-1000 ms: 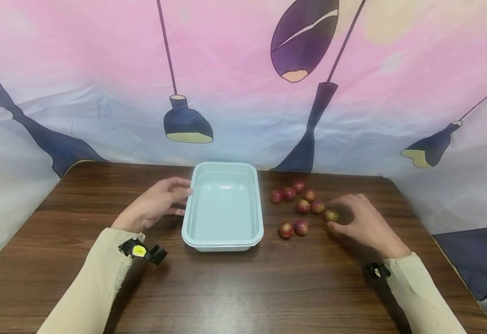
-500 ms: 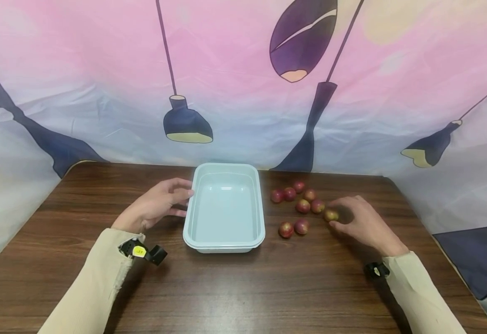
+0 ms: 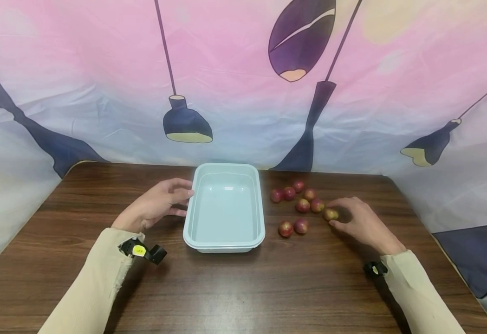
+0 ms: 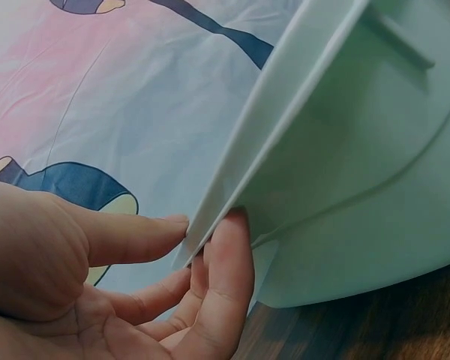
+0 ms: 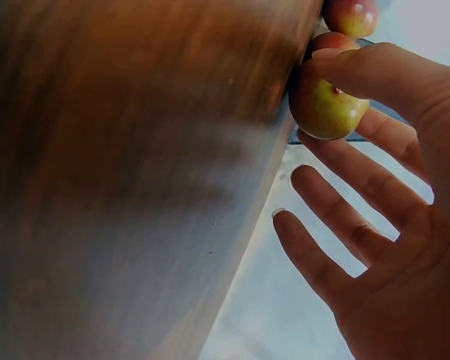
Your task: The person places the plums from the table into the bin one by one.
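Observation:
A pale blue rectangular plastic container point(image 3: 226, 218) stands on the table with nothing inside. My left hand point(image 3: 155, 204) is at its left side; in the left wrist view the thumb lies on one face of the rim point(image 4: 244, 169) and the fingers curl under the other, pinching it. On the right, my right hand point(image 3: 362, 225) has thumb and fingertips about a yellow-green and red plum point(image 3: 331, 214), which is still among the others. The right wrist view shows the thumb against this plum point(image 5: 326, 109), the forefinger beyond it and the remaining fingers spread.
Several red plums point(image 3: 303, 205) lie loosely grouped between the container and my right hand. Two more plums point(image 3: 286, 228) sit nearer the front. Behind the dark wood table point(image 3: 243, 297) hangs a cloth backdrop point(image 3: 235, 93) printed with lamps.
The container has shifted very slightly to the right, its rim still at my left hand. My right hand stays at the same plum, its fingers barely moving.

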A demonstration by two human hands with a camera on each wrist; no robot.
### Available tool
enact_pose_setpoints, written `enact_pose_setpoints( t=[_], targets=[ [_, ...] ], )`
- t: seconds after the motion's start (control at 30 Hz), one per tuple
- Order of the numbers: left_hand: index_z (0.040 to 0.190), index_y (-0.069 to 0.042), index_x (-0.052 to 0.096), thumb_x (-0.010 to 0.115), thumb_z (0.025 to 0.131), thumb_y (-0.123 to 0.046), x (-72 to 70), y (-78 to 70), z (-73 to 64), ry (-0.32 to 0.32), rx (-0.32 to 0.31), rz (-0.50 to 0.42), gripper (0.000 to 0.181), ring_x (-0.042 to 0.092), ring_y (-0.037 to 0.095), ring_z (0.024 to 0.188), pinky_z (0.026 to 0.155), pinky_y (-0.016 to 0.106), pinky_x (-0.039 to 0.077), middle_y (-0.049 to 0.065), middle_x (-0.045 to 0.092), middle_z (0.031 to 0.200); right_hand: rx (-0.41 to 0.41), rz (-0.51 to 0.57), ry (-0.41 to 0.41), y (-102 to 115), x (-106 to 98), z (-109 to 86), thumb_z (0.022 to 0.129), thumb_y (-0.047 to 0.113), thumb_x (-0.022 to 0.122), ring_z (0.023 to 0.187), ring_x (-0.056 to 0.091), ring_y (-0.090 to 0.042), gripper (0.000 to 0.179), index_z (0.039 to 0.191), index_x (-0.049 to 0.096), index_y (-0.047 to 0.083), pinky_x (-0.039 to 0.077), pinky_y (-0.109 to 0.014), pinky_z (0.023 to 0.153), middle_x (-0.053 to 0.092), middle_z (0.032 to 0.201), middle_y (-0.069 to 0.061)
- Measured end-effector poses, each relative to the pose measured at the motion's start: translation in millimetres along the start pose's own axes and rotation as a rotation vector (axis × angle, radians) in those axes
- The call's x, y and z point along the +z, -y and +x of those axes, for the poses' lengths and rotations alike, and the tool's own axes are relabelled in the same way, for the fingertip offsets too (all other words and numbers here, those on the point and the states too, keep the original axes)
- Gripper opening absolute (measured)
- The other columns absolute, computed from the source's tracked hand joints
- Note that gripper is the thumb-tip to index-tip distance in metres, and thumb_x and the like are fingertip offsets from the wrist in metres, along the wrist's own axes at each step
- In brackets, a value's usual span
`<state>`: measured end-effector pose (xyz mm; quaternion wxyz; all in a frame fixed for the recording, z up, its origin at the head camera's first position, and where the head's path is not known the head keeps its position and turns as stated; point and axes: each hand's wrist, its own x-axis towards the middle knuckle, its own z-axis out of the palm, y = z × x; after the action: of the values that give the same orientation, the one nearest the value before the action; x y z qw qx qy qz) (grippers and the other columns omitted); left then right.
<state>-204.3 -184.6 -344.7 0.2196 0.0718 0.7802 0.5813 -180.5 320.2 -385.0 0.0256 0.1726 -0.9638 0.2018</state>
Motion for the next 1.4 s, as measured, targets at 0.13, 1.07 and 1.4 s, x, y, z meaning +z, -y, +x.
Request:
enact_pose_setpoints(
  t=[0.13, 1.07, 1.4],
  targets=[
    [0.150, 0.005, 0.036, 0.050, 0.108, -0.019, -0.3, 0.1, -0.1, -0.001, 0.000, 0.004, 0.050, 0.065, 0.022, 0.108, 0.090, 0.033, 0.063, 0.028, 0.053, 0.138, 0.002, 0.007, 0.005, -1, -1, -0.1, 0.089, 0.015, 0.078, 0.121, 0.058, -0.036, 0.035, 0.123, 0.070, 0.011, 0.047, -0.062, 0.104, 0.070, 0.126, -0.012],
    [0.149, 0.005, 0.037, 0.050, 0.108, -0.019, -0.6, 1.8, 0.7, 0.005, 0.009, -0.005, 0.049, 0.066, 0.021, 0.106, 0.089, 0.033, 0.063, 0.028, 0.054, 0.136, -0.045, -0.007, -0.056, 12, -5, 0.9, 0.088, 0.016, 0.080, 0.117, 0.061, -0.033, 0.030, 0.117, 0.073, 0.012, 0.048, -0.057, 0.102, 0.074, 0.118, -0.008],
    [0.149, 0.005, 0.036, 0.050, 0.108, -0.018, 0.5, 1.8, 0.6, 0.003, 0.017, -0.007, 0.049, 0.066, 0.023, 0.107, 0.089, 0.033, 0.063, 0.029, 0.058, 0.133, -0.069, -0.034, -0.074, 13, -9, 0.1, 0.086, 0.013, 0.081, 0.114, 0.062, -0.033, 0.031, 0.116, 0.072, 0.010, 0.049, -0.056, 0.099, 0.074, 0.117, -0.009]
  ],
)
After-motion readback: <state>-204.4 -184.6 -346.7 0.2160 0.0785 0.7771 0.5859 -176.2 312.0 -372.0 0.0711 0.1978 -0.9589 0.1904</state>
